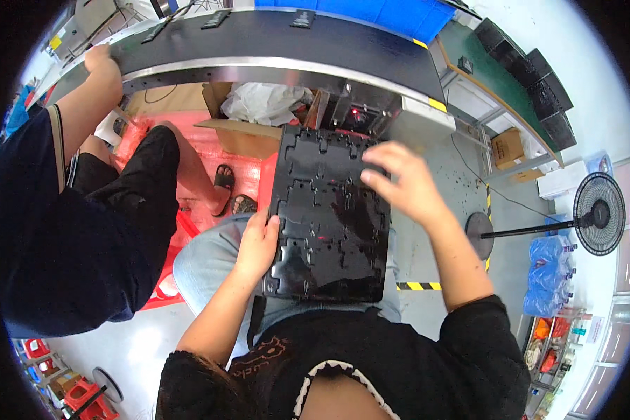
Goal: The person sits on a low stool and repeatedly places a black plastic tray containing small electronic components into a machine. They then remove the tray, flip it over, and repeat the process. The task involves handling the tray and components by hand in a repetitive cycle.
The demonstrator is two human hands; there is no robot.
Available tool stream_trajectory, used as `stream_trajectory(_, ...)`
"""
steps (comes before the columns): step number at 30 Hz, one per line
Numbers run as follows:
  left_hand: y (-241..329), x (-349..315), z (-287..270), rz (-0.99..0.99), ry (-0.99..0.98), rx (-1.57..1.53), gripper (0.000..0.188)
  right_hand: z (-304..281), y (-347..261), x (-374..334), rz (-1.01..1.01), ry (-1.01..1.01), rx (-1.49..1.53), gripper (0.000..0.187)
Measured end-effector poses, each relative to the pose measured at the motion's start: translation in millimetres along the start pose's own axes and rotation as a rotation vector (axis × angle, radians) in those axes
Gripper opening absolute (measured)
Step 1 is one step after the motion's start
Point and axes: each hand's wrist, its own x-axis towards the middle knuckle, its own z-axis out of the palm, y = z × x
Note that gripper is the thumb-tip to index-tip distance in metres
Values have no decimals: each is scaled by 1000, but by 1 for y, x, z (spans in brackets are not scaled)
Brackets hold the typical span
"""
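A black plastic tray with moulded, shaped recesses rests across my lap, its long side running away from me. My left hand grips its left edge, the thumb on the rim and the other fingers partly hidden beside and below it. Over the far right part of the tray is my right hand, its thumb and fingers apart and curved, with nothing visible between them. I cannot tell whether those fingertips touch the tray. Glare on the shiny surface makes it hard to see whether small parts lie in the recesses.
Ahead runs a dark conveyor belt carrying several flat black pieces. A co-worker sits at my left, one arm on the belt. Below stands an open cardboard box with plastic bags. At right are a fan and a green table.
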Motion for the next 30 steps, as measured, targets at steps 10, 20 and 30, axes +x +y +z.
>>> stream_trajectory(10,110,148,-80,741,211,188,37,-14,121,297,178,235,-350,90)
stream_trajectory(20,95,457,-101,329,-23,822,85,-34,83,222,-22,205,-316,84)
stream_trajectory(30,157,473,-79,309,-536,726,84,54,29,24,24,-109,83,79)
